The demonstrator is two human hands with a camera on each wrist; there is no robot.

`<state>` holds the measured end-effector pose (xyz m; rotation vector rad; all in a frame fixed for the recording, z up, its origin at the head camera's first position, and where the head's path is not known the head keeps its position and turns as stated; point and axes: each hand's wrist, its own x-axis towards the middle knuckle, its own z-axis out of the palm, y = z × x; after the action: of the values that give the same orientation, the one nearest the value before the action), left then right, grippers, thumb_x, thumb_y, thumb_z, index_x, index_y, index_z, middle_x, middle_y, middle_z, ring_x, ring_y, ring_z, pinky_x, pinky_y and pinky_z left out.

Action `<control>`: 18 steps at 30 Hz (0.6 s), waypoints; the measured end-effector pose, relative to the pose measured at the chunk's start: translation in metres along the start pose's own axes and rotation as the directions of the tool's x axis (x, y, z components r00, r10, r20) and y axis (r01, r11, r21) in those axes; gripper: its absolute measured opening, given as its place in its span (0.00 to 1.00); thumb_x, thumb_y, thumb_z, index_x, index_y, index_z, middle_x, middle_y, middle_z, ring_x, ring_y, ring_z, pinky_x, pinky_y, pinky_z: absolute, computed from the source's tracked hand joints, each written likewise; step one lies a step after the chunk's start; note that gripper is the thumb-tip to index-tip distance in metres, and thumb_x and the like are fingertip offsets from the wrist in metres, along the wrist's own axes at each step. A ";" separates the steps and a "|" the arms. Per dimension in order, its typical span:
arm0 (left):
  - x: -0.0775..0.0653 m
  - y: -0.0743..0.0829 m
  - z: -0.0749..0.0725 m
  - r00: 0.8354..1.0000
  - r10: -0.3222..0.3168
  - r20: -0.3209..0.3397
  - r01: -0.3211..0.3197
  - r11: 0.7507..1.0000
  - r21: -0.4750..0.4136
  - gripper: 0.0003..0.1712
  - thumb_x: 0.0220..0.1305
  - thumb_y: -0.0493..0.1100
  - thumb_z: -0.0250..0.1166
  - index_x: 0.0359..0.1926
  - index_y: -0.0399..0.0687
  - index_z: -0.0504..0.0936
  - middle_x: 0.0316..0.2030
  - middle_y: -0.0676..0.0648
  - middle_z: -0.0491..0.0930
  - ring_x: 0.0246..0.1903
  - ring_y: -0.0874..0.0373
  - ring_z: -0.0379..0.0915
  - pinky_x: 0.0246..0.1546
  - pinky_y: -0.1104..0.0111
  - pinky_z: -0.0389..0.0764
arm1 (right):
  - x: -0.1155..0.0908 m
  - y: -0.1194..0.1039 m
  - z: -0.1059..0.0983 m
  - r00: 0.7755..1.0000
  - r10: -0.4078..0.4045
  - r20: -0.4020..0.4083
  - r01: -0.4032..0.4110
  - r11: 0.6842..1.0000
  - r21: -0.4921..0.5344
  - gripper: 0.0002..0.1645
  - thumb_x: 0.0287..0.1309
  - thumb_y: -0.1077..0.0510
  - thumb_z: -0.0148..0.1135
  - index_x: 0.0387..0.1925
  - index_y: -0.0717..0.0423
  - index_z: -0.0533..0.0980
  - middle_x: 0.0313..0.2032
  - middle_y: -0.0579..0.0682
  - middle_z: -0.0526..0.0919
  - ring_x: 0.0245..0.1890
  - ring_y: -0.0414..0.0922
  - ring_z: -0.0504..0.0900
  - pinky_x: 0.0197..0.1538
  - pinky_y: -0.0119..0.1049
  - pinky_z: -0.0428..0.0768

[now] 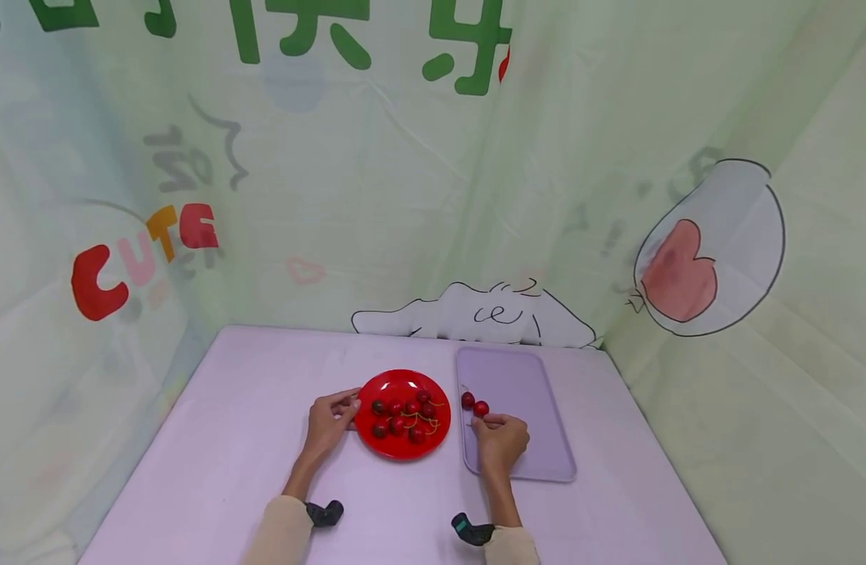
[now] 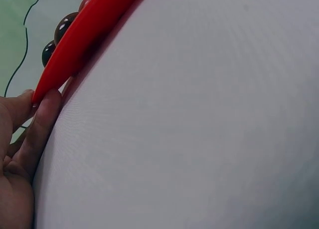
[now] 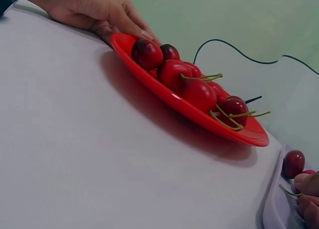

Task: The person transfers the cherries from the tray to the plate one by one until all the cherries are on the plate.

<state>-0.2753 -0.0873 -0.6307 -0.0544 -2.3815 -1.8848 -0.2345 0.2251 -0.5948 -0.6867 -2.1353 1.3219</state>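
Observation:
A red plate [image 1: 400, 453] holds several dark red cherries [image 1: 397, 424] with green stems. My left hand [image 1: 327, 424] grips its left rim, thumb on top and fingers beneath, as the left wrist view shows at the plate's edge [image 2: 75, 57]. To the right lies a pale purple tray [image 1: 524, 392]. Over its left side, my right hand [image 1: 503, 443] has thumb and fingers together around a cherry, mostly hidden; its stem [image 3: 289, 191] pokes out beside the thumb. Just beyond the fingertips are two cherries, a darker one [image 1: 468, 400] and a brighter one [image 1: 480, 409].
Plate and tray stand on a table with a pale cloth [image 1: 263, 392], a narrow gap between them. Behind and at the sides hangs a printed curtain [image 1: 376, 196]. Each wrist carries a black strapped device, one on the left [image 1: 325, 514] and one on the right [image 1: 471, 530].

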 end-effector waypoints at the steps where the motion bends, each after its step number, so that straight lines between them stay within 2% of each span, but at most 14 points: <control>1: 0.000 0.000 0.000 1.000 -0.001 0.000 0.001 1.000 0.001 0.20 0.76 0.36 0.70 0.65 0.41 0.87 0.47 0.37 0.88 0.33 0.61 0.82 0.33 0.80 0.87 | 0.000 0.001 0.002 1.000 -0.004 -0.009 0.004 1.000 -0.008 0.09 0.51 0.67 0.84 0.30 0.67 0.88 0.28 0.64 0.91 0.27 0.53 0.90 0.32 0.31 0.83; 7: 0.000 0.000 0.001 1.000 -0.002 -0.003 0.002 1.000 0.010 0.20 0.76 0.37 0.70 0.66 0.42 0.87 0.48 0.37 0.88 0.34 0.61 0.82 0.33 0.80 0.87 | 0.002 0.005 0.010 0.998 -0.025 -0.060 0.022 0.998 -0.053 0.08 0.50 0.67 0.84 0.28 0.67 0.88 0.27 0.64 0.91 0.28 0.58 0.91 0.39 0.50 0.87; 10: 0.001 0.001 0.001 1.000 -0.005 0.000 0.005 1.000 0.006 0.20 0.76 0.37 0.70 0.66 0.42 0.87 0.48 0.37 0.88 0.35 0.61 0.83 0.34 0.79 0.87 | 0.003 0.005 0.012 0.996 -0.037 -0.085 0.032 0.998 -0.055 0.08 0.49 0.69 0.83 0.27 0.68 0.88 0.26 0.64 0.90 0.27 0.59 0.90 0.39 0.55 0.86; 13: 0.001 0.001 0.001 1.000 -0.004 0.001 0.004 1.000 -0.001 0.20 0.76 0.36 0.70 0.65 0.42 0.87 0.48 0.37 0.88 0.35 0.61 0.83 0.33 0.79 0.87 | 0.003 0.005 0.014 0.994 -0.037 -0.099 0.032 0.998 -0.051 0.08 0.49 0.70 0.83 0.26 0.68 0.87 0.25 0.65 0.90 0.26 0.59 0.89 0.37 0.53 0.86; 18: 0.001 -0.002 0.000 1.000 -0.010 -0.001 0.010 1.000 -0.001 0.20 0.76 0.37 0.69 0.66 0.42 0.87 0.48 0.37 0.88 0.35 0.59 0.83 0.33 0.79 0.87 | 0.003 0.004 0.016 0.994 -0.021 -0.105 0.017 0.999 -0.037 0.07 0.50 0.71 0.82 0.26 0.69 0.87 0.25 0.65 0.90 0.24 0.56 0.89 0.32 0.42 0.84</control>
<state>-0.2762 -0.0877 -0.6323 -0.0418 -2.3846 -1.8904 -0.2467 0.2187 -0.6041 -0.7322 -2.0808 1.2125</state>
